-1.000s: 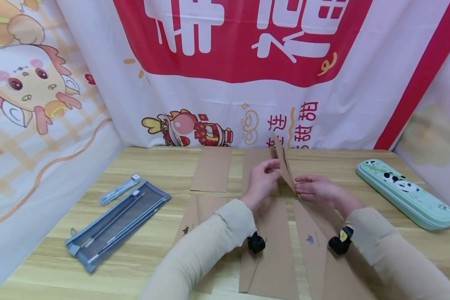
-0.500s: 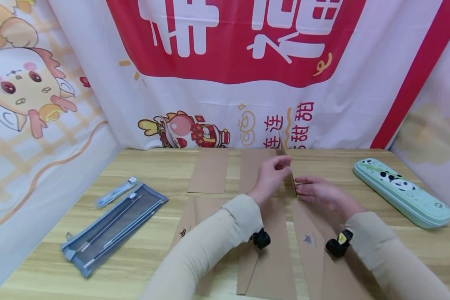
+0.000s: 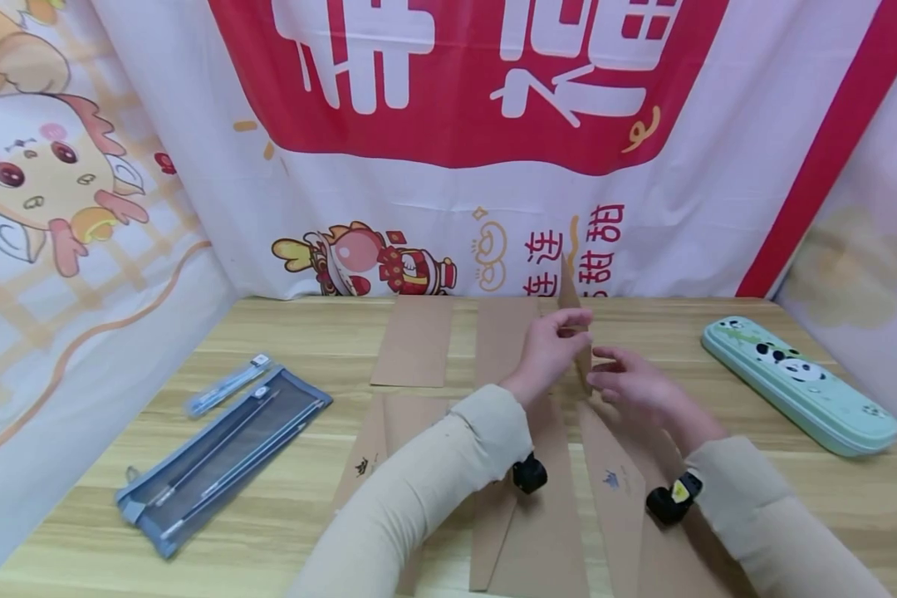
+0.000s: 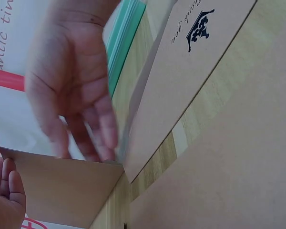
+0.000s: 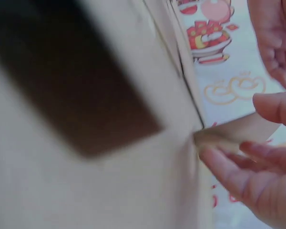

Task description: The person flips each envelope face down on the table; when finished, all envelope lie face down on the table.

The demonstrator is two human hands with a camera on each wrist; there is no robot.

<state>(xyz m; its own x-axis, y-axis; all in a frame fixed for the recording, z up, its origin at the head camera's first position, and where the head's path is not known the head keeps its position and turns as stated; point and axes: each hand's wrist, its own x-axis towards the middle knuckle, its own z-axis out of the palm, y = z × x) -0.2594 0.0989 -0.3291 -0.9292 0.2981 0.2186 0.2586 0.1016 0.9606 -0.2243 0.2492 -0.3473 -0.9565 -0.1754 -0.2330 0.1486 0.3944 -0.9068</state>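
A plain brown kraft-paper card [image 3: 571,286] stands on edge near the back of the table. My left hand [image 3: 555,345] pinches it near its upper edge, thumb and fingers close together. At its near end is my right hand [image 3: 635,386], fingers extended with the tips right at the paper. In the left wrist view, the right hand [image 4: 76,86] has slightly bent, spread fingers along the card [image 4: 62,188]. The right wrist view shows the card's corner [image 5: 224,136] beside the right fingers [image 5: 229,169]. Below the right hand lies a printed kraft envelope [image 3: 613,490], partly under the right sleeve.
More kraft envelopes [image 3: 541,531] lie in the front row, partly beneath the left sleeve. Flat brown cards [image 3: 413,340] sit behind them. A blue mesh pouch [image 3: 227,457] and a small clear pack [image 3: 227,386] are left. A mint panda pencil case [image 3: 800,386] lies right.
The left hand has moved right with the card, toward the right hand. The card's parted layers have come together and it stands more upright. The right hand has barely moved.
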